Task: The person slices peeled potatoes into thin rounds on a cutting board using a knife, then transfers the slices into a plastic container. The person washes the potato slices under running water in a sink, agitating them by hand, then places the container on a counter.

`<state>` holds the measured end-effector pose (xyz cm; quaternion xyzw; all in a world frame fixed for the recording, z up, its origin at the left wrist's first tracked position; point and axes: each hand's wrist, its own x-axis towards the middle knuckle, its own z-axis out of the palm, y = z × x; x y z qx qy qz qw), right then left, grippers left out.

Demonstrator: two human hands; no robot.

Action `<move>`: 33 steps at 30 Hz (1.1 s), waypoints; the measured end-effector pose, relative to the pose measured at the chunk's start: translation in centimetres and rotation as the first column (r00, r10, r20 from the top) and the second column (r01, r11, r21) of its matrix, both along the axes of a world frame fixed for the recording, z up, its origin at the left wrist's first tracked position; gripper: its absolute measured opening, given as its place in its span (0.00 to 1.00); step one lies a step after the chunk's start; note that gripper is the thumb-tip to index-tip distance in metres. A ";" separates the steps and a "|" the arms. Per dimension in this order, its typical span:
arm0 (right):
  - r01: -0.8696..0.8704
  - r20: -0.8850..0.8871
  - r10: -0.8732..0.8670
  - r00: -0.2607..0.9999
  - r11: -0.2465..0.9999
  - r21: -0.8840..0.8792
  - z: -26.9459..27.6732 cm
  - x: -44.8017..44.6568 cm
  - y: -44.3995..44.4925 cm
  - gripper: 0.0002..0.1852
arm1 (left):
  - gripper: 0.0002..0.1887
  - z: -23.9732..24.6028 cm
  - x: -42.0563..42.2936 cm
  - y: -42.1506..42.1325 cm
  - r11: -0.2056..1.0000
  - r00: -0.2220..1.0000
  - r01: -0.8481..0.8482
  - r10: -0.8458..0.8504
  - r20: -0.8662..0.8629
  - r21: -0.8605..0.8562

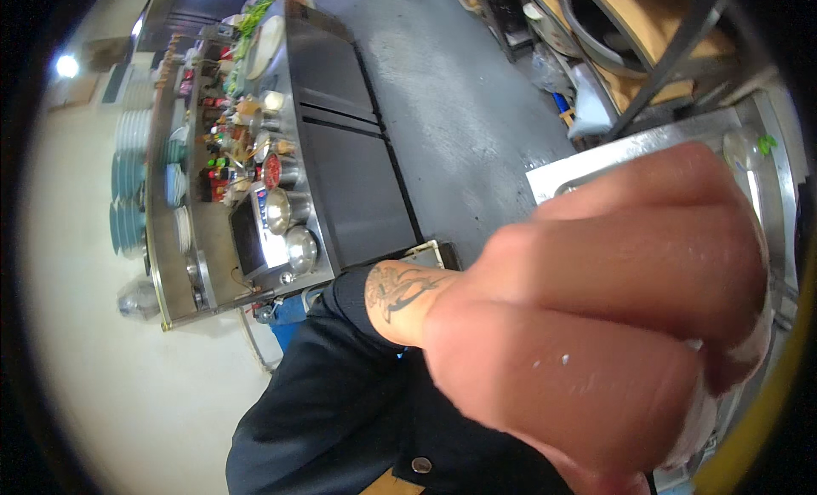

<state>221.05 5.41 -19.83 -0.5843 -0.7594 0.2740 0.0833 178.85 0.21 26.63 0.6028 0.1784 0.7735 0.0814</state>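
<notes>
My left hand (600,303) is very close to the camera and covers much of the right side of the view. Its back and curled fingers show, with small white specks on the skin. Whether anything lies inside the curled fingers is hidden. A tattoo marks the wrist, just beyond the cuff of a black sleeve (300,374). My right hand is out of view. Behind my left hand, the metal rim of a sink or basin unit (644,140) partly shows.
To the left stands a steel counter (325,239) with metal bowls (301,249), a flat scale-like device (247,230), bottles and greens. Stacked plates (127,223) fill a shelf above. Grey floor (440,112) runs between the counter and a wooden-topped rack (676,22) at upper right.
</notes>
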 end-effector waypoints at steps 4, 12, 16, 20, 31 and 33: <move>-0.129 0.047 0.126 0.991 0.990 0.059 0.7 -0.7 0.0 0.18 | 0.18 -0.5 0.6 -0.1 0.980 0.989 0.119 -0.130 -0.063 -0.162; 0.151 0.214 -0.189 0.958 0.972 0.182 1.5 -0.5 -0.7 0.21 | 0.16 -2.7 0.4 -1.0 0.880 0.942 0.212 -0.300 -0.151 -0.425; 0.326 0.276 -0.357 0.893 0.933 0.153 0.4 -1.8 0.0 0.48 | 0.21 -6.2 -0.6 -3.0 0.766 0.925 0.136 -0.325 -0.196 -0.629; 0.586 0.347 -0.523 0.778 0.804 -0.102 -0.1 -6.7 0.4 0.63 | 0.06 -11.1 -1.0 -6.2 0.512 0.925 -0.056 -0.296 -0.237 -0.857; 0.046 0.353 -0.018 0.936 0.997 -0.070 4.5 -5.3 0.6 0.40 | 0.09 -21.3 -7.3 -18.3 -0.286 0.970 -0.042 -0.241 0.030 -0.957; 0.174 0.189 -0.174 0.966 0.985 0.021 4.7 -5.9 1.0 0.41 | 0.11 -22.3 -8.6 -21.1 -0.479 0.955 -0.016 -0.266 0.128 -0.877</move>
